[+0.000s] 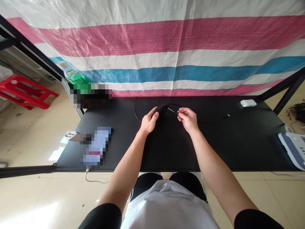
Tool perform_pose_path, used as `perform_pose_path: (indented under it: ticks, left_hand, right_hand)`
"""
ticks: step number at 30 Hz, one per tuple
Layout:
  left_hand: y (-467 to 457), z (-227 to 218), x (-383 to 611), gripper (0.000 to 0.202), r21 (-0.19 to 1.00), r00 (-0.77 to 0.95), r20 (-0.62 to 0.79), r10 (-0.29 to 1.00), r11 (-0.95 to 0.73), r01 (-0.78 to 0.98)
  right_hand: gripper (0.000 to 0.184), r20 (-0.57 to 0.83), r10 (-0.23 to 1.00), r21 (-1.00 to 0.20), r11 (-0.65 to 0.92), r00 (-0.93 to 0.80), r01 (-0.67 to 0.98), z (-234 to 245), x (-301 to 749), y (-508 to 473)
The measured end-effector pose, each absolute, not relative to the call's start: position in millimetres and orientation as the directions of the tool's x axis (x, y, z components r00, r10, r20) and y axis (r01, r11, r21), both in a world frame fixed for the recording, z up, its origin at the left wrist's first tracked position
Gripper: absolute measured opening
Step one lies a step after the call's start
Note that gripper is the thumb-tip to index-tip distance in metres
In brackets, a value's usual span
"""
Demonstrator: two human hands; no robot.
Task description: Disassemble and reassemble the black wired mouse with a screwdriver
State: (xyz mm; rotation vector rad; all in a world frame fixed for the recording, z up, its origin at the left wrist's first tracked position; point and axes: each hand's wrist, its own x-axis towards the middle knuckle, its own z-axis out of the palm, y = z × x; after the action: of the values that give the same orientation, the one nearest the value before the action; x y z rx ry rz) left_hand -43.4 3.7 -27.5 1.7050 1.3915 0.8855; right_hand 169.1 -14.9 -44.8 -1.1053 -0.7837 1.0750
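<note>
Left hand (149, 121) closed around black plastic corded mouse (162, 110), steadying it; right hand (188, 119) pinching thin silver rod (172, 110) just beside it.

The black wired computer mouse (162, 110) is held at the far-centre area of the black tabletop (166, 152), its body gripped in the left hand (149, 121). Its thin black cable (136, 109) lies in loose loops on the tabletop, beyond the mouse. A slim metal-tipped connector (172, 110) is pinched in the right hand (188, 119), tip directed toward the mouse. A small black plug (227, 115) lies toward the tabletop's right end; its link to the cable cannot be confirmed
</note>
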Motion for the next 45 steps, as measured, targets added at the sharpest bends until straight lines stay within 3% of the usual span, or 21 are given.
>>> perform_pose_path:
  ticks: [13,19,26,37,40,45]
  left_hand:
    - [6,-33,-44,0.057,0.915,0.148,0.074,0.986,-0.126,0.382]
    - [6,-32,-44,0.057,0.92,0.148,0.074,0.986,-0.125,0.373]
    - [6,-33,-45,0.055,0.903,0.152,0.073,0.986,-0.13,0.41]
    - [4,-31,-45,0.057,0.879,0.173,0.068,0.983,-0.141,0.455]
    - [4,-29,-44,0.057,0.871,0.173,0.062,0.983,-0.138,0.472]
    - [2,-27,-43,0.056,0.859,0.194,0.068,0.979,-0.156,0.487]
  right_hand:
    - [0.038,0.079,0.965,-0.996,0.084,0.252,-0.009,-49,177,-16]
    - [0.029,0.168,0.889,-0.983,0.122,0.426,0.135,-47,183,-13]
    - [0.025,0.39,0.704,-0.835,-0.002,0.593,0.551,-51,203,-11]
    - [0.021,0.292,0.768,-0.647,-0.28,0.57,0.709,-48,205,-13]
    - [0.02,0.32,0.776,-0.614,-0.267,0.544,0.743,-50,206,-13]
    - [0.015,0.52,0.713,-0.562,-0.127,0.469,0.817,-53,198,-13]
